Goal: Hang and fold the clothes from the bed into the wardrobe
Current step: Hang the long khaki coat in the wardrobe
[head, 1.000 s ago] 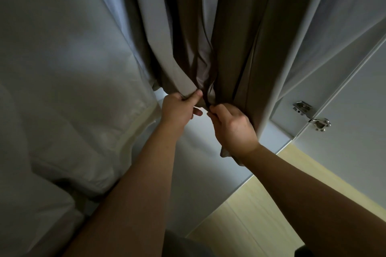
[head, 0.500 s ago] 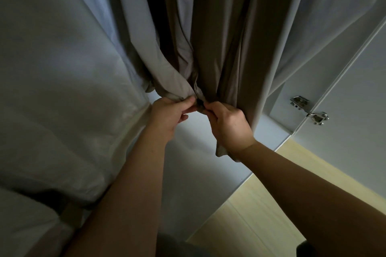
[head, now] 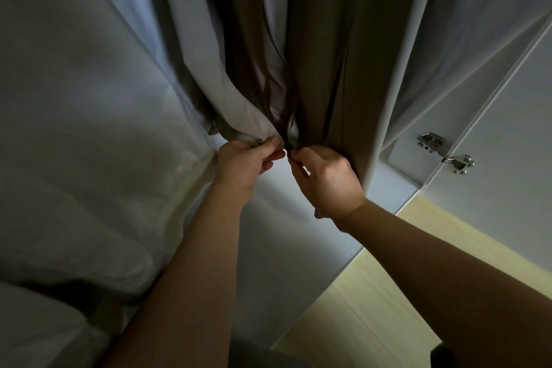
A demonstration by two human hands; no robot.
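Taupe garment (head: 316, 69) hangs left of the door hinge (head: 445, 152). My left hand (head: 245, 164) pinches its lower hem, my right hand (head: 328, 179) pinches the dark zip end (head: 289, 146); if they're misaligned, I judge the slider may snag fabric.

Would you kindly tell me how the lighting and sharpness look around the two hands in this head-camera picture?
Head view: dim, folds of the brown garment almost black above the left hand and right hand, so the small dark piece between them is hard to read; no motion blur, the hinge crisp; the wide lens bows the door edge; the floor is brightest.
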